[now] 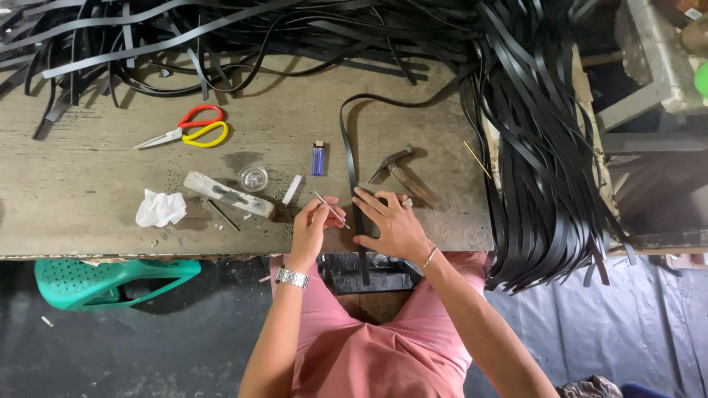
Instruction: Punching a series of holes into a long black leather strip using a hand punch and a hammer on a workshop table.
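Looks early to me: my right hand (394,225) lies flat, pinning one black strap (354,177) to the workbench (88,177). Left hand (313,225) pinches a thin metal pick (330,209) beside it, and the huge strap pile (538,147) sits untouched.

Both forearms reach forward, bare. The left hand (310,228) is curled, its fingers pinched together. The right hand (391,225) lies flat, palm down, fingers spread.

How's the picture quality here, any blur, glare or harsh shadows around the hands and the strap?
Head view: even, soft light; the left hand, right hand and black strap between them are sharp. Short soft shadows lie right of the hammer and beside the scissors. A faint sheen shows on the pile of straps, no strong glare. The table edge bows slightly, wide-lens distortion. The floor below is dim.
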